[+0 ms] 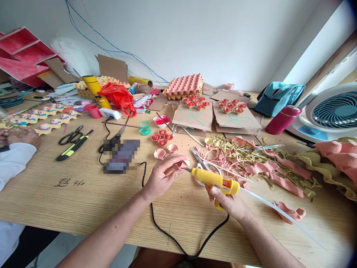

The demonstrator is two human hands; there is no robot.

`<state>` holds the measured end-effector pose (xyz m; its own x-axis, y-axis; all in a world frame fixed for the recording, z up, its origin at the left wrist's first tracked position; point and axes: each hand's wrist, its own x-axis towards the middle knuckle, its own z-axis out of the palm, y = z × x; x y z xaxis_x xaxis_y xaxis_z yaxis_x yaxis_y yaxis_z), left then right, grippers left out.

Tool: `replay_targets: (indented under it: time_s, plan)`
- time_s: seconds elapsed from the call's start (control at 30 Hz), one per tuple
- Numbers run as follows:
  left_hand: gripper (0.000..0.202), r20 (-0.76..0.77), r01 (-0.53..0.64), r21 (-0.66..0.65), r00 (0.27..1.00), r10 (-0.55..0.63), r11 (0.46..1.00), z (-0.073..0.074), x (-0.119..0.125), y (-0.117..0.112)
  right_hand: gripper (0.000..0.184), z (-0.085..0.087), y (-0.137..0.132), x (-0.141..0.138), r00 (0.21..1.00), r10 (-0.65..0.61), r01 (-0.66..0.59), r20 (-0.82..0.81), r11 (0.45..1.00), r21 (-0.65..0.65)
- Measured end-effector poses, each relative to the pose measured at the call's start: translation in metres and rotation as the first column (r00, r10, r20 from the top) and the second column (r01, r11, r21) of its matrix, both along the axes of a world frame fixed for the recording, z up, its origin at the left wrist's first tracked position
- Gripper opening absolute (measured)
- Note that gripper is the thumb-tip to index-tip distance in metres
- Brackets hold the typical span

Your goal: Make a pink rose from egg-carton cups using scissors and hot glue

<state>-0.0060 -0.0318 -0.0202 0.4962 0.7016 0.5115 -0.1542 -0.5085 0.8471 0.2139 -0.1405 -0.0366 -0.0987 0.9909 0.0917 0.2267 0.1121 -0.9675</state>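
Pinched in the fingers of my left hand [164, 175] is a small pink egg-carton piece [184, 163], partly hidden by the fingers. My right hand [228, 201] grips a yellow hot glue gun [213, 179], its nozzle pointing left and touching or almost touching the piece. A long clear glue stick [279, 210] sticks out of the gun's back. Silver scissors [203, 163] lie behind the gun. Just beyond my left hand sit pink carton cups [160, 153] and several red carton flowers [162, 137].
Carton scraps [240, 156] spread at the right, near a pink bottle [283, 119] and a fan [331, 111]. Finished-looking flowers lie on cardboard sheets [192, 117]. A utility knife [74, 147] and black scissors [71, 136] lie left, near another person's hands [23, 137]. The gun's black cord [164, 232] loops towards me.
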Motion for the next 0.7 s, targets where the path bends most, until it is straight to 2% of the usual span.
replay_targets:
  time_s: [0.23, 0.37, 0.5, 0.6, 0.7]
  plan:
    - [0.028, -0.012, -0.003, -0.009, 1.000, 0.003, 1.000, -0.001, 0.000, -0.001, 0.043, 0.001, -0.001, 0.000, 1.000, -0.005, 0.005, -0.009, 0.999, 0.054]
    - [0.025, -0.014, -0.029, 0.009, 0.999, 0.029, 1.000, -0.001, 0.000, -0.002, 0.039, 0.005, 0.000, -0.004, 0.997, -0.036, 0.025, 0.069, 0.989, 0.147]
    - [0.022, -0.024, -0.073, 0.010, 0.997, 0.073, 0.997, 0.000, 0.001, -0.001, 0.044, 0.011, 0.003, -0.008, 0.989, -0.026, -0.010, 0.148, 0.972, 0.236]
    - [0.019, -0.021, -0.112, 0.031, 0.993, 0.112, 0.993, 0.001, 0.002, -0.001, 0.047, 0.012, 0.003, -0.007, 0.986, -0.035, -0.002, 0.163, 0.975, 0.224]
    - [0.017, -0.009, -0.143, 0.054, 0.990, 0.144, 0.988, 0.002, 0.002, -0.002, 0.049, 0.009, 0.002, -0.002, 0.991, -0.052, 0.034, 0.122, 0.989, 0.147]
